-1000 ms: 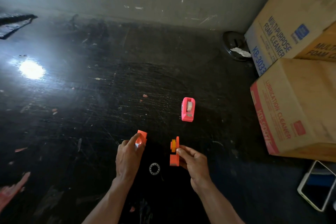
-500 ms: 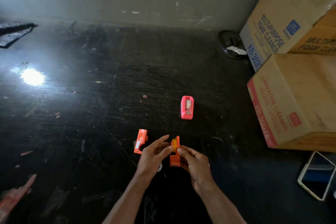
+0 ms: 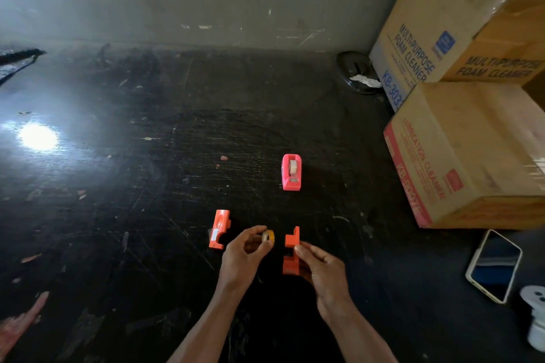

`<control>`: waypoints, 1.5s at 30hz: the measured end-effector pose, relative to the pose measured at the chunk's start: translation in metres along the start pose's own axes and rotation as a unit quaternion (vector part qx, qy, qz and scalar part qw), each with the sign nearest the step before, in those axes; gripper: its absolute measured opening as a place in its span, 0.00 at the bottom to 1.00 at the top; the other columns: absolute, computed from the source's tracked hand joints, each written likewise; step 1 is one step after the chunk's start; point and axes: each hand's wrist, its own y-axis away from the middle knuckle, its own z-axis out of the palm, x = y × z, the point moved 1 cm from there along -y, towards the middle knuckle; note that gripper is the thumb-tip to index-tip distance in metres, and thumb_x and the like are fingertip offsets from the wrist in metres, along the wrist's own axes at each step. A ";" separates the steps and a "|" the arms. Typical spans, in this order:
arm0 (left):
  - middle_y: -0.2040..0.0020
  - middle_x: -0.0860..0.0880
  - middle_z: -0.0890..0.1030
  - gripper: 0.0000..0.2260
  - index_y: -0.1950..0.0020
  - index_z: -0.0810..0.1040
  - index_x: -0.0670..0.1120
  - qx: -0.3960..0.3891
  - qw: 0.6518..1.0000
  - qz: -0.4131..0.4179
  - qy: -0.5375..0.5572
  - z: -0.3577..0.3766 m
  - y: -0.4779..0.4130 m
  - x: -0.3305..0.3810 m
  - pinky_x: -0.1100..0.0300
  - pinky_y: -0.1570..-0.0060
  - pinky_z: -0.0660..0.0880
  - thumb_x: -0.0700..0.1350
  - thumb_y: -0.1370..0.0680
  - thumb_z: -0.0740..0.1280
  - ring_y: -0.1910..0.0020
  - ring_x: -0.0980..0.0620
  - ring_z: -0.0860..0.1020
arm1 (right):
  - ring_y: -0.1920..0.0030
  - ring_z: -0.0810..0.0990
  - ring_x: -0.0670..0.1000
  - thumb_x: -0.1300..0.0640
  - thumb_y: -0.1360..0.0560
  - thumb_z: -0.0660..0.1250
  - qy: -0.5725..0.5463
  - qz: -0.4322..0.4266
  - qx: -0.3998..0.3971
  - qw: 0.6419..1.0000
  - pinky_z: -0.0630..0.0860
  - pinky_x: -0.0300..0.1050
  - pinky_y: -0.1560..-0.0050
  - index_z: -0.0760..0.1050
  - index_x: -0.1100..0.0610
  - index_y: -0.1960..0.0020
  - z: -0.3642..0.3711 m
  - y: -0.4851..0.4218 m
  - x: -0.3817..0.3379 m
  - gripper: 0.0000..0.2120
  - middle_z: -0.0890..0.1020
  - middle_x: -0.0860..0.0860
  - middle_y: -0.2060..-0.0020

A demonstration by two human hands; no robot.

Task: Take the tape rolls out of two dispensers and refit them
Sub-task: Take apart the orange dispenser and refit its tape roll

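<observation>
Since half a second earlier, the small amber tape roll [image 3: 268,237] had come off the orange plastic dispenser half [image 3: 292,250] and sat pinched in the left hand's [image 3: 246,253] grip, thumb and forefinger clamped on it, just left of that half. The right hand [image 3: 320,267] gripped the half upright above the scratched black desk [image 3: 147,186]. Left of the left hand lay the other orange dispenser half [image 3: 219,229]; beyond both hands stood a pink tape dispenser [image 3: 291,172] with its roll fitted.

Your left hand [image 3: 241,256] pinches a small yellowish tape roll [image 3: 268,238]. Your right hand [image 3: 321,268] holds one orange dispenser half [image 3: 292,250] upright. The other orange half [image 3: 219,229] lies flat, left. The pink dispenser [image 3: 291,172] stands assembled, roll fitted.
</observation>
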 end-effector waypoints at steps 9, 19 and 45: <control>0.35 0.52 0.79 0.22 0.29 0.76 0.54 -0.045 0.940 0.107 -0.321 0.026 -0.018 -0.022 0.59 0.39 0.77 0.53 0.22 0.73 0.37 0.53 0.77 | 0.48 0.87 0.51 0.58 0.24 0.75 -0.004 0.010 0.057 0.998 0.81 0.55 0.38 0.86 0.50 0.48 -0.024 0.003 0.010 0.06 0.89 0.50 0.52; 0.37 0.52 0.79 0.23 0.31 0.77 0.52 -0.019 0.944 0.089 -0.318 0.032 -0.023 -0.031 0.56 0.39 0.79 0.55 0.24 0.74 0.39 0.54 0.79 | 0.45 0.87 0.50 0.55 0.26 0.77 0.002 0.012 0.071 0.997 0.80 0.56 0.35 0.86 0.50 0.44 -0.028 -0.006 0.023 0.11 0.89 0.49 0.48; 0.33 0.55 0.76 0.26 0.25 0.74 0.53 0.019 0.966 0.053 -0.252 -0.023 0.016 -0.061 0.55 0.36 0.78 0.50 0.23 0.74 0.35 0.54 0.77 | 0.31 0.76 0.54 0.55 0.25 0.76 0.017 0.020 0.023 0.999 0.71 0.60 0.27 0.84 0.45 0.47 -0.026 -0.009 0.025 0.09 0.78 0.49 0.32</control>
